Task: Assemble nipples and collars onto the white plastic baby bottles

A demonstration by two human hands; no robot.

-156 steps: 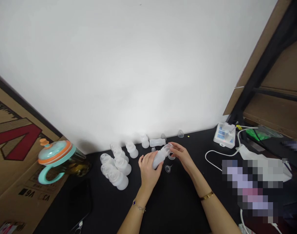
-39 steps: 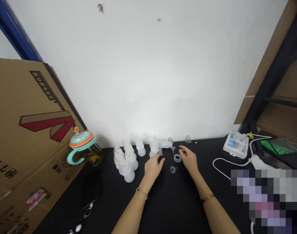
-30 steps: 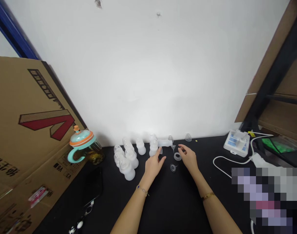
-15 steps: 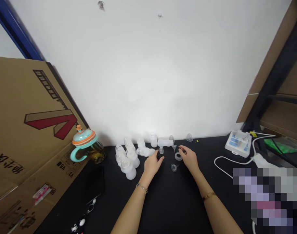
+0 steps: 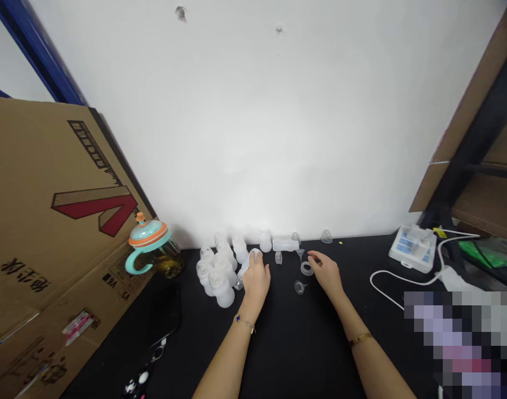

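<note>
On the black tabletop (image 5: 295, 343), near the foot of the white wall (image 5: 253, 138), I log the tipped baby bottle (image 5: 244, 265) under the left hand (image 5: 255, 281). Its base points toward the wall, its clear cap toward the wearer. From my remote head feed, the left fingers lie over the bottle, in contact; whether they close round it I cannot tell.

Right hand (image 5: 326, 275): released, fingers loosely curled, nothing visible in its grasp. I note the pale screw ring (image 5: 307, 269) just beside its fingertips; touching or apart, I cannot tell.

Surroundings: just left of the tipped bottle, a cluster of capped baby bottles (image 5: 224, 293) stands upright. Between the hands and the wall I record one small upright bottle (image 5: 265, 242) and, to its right, a bottle lying on its side (image 5: 284, 245). Nearer the wearer than the screw ring is a clear silicone nipple (image 5: 299, 287). Well apart, at far left, I see a lidded glass jug (image 5: 164, 257) beside the cardboard box (image 5: 24, 183).
</note>
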